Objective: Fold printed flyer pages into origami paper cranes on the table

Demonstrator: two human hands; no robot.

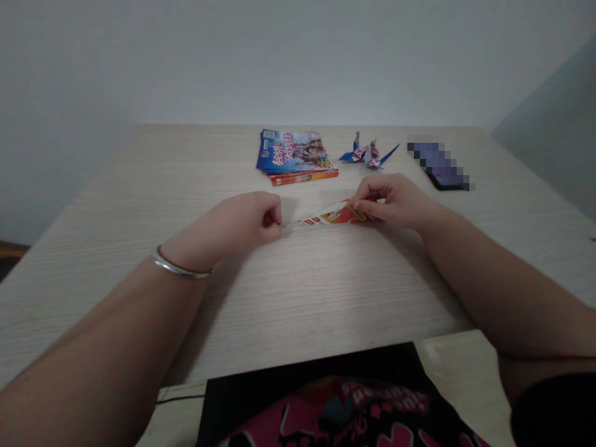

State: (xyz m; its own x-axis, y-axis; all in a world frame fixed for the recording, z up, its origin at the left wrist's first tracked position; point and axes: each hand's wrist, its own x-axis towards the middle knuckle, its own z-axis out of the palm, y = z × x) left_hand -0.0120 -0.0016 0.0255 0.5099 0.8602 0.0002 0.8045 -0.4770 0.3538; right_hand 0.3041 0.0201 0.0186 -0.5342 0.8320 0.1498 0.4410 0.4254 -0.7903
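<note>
Between my hands a folded piece of printed paper [333, 216], white with orange and red print, is held just above the table. It narrows to a thin point on the left. My left hand [254, 217], with a silver bangle on its wrist, pinches that narrow tip. At the wider end, my right hand [393, 202] grips the paper between thumb and fingers, and its fingers hide part of that end.
On the pale wooden table [139, 186] lies a stack of printed leaflets [298, 152] beyond my hands. Folded paper cranes [370, 154] stand to its right. A dark phone [440, 166], partly pixelated, lies farther right. A wall rises behind the table.
</note>
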